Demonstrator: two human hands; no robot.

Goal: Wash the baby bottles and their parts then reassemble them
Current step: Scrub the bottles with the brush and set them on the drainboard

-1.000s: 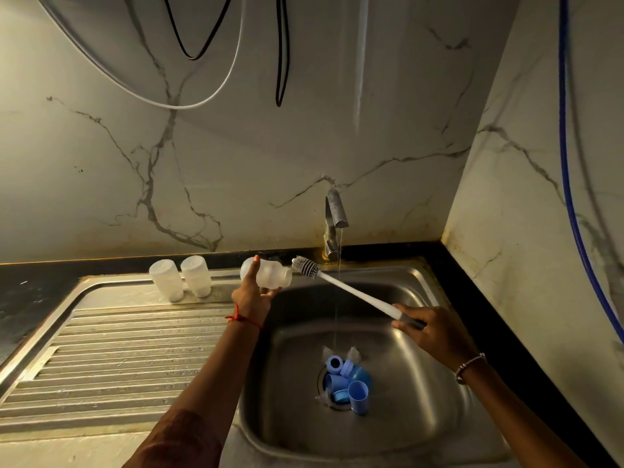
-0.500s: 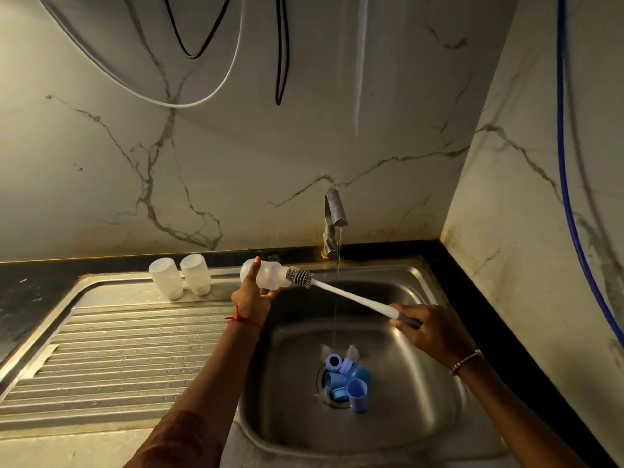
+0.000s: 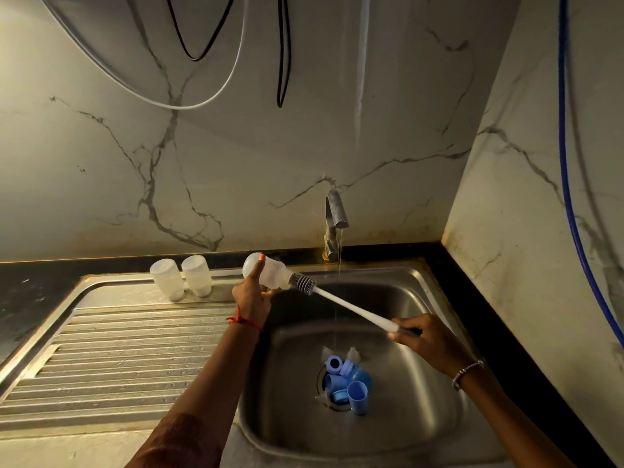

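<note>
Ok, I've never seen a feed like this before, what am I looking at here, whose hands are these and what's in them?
There is no machine: a person wears one camera on the head, looking down at their own two hands over a steel sink. The left hand holds a clear baby bottle on its side. The right hand grips a long bottle brush, its grey bristle head at the bottle's mouth. The tap runs a thin stream. Blue bottle parts lie at the drain. Two more clear bottles stand on the draining board.
</note>
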